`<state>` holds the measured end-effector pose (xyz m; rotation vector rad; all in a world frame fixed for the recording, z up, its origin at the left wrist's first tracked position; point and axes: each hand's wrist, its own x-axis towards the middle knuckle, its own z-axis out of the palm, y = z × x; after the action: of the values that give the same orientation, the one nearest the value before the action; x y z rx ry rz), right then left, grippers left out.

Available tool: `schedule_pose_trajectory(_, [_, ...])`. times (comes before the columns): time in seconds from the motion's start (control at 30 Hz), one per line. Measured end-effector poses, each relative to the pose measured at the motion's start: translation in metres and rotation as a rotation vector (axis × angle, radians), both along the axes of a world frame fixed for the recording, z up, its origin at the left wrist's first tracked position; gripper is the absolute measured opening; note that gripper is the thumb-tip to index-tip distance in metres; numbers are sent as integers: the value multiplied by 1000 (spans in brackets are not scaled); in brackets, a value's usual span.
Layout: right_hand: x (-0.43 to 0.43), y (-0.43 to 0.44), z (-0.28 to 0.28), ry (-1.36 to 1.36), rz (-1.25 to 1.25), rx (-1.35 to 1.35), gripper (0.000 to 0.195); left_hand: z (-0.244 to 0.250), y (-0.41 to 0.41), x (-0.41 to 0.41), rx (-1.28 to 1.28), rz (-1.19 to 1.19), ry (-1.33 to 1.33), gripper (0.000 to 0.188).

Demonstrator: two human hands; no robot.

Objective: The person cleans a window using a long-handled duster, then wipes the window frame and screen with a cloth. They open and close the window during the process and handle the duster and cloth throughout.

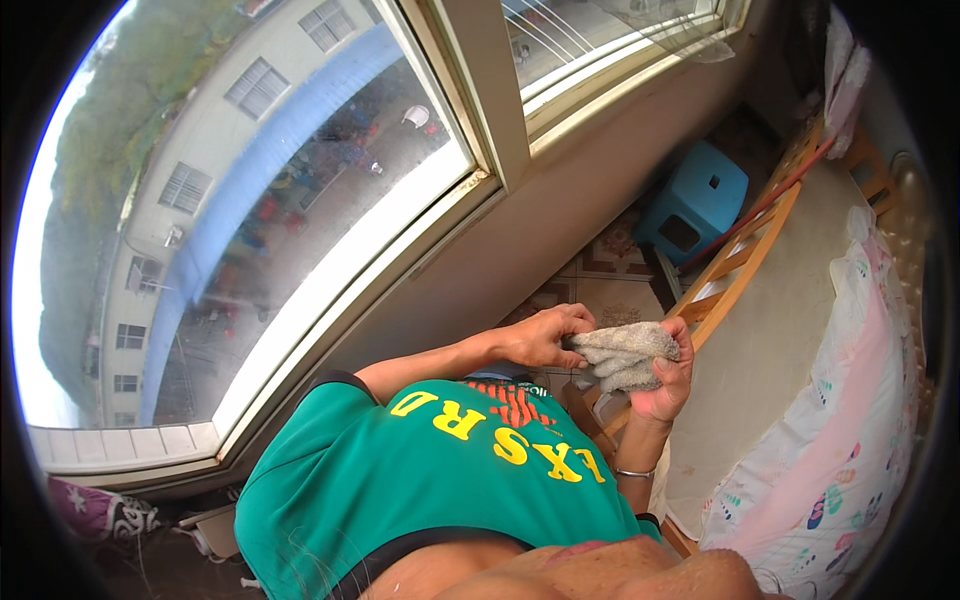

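Observation:
Slightly right of the middle of the head view, a crumpled, folded grey-beige terry cloth is held between both hands in front of my green shirt. My left hand grips its left end with bent fingers. My right hand holds the right end, the thumb on the near side and the fingers partly hidden behind the cloth. A silver bangle is on my right wrist.
A framed window fills the upper left, above a wall. Beyond my hands, a blue plastic stool stands on the tiled floor. At the right is a wood-railed bed with a patterned white-and-pink quilt.

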<state>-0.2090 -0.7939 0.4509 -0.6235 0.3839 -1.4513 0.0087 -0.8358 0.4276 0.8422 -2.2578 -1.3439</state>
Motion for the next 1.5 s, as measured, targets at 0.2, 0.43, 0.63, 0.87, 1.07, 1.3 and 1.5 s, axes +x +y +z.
schedule_pose_trajectory(0.2, [13, -78, 31, -114, -304, 70, 43, -2, -53, 10, 734, 58, 381, 28])
schedule_pose_trajectory(0.43, [90, -177, 66, 126, -76, -370, 65, -13, -121, 48, 776, 474, 624, 42])
schedule_pose_trajectory(0.63, [127, -228, -5, 1347, -469, -947, 30, -31, -119, 62, 756, 403, 491, 57])
schedule_pose_trajectory(0.87, [57, -336, -18, 1340, -626, -942, 22, -25, -118, 65, 895, 485, 257, 45])
schedule_pose_trajectory(1.07, [-32, -480, -21, 1316, -786, -818, 23, -17, -129, 53, 883, 556, 293, 49])
schedule_pose_trajectory(1.3, [-122, -627, -17, 1422, -868, -758, 20, -10, -149, 14, 978, 843, 348, 48])
schedule_pose_trajectory(1.5, [-188, -724, -34, 1586, -889, -766, 35, 0, -163, -19, 1020, 1046, 391, 48])
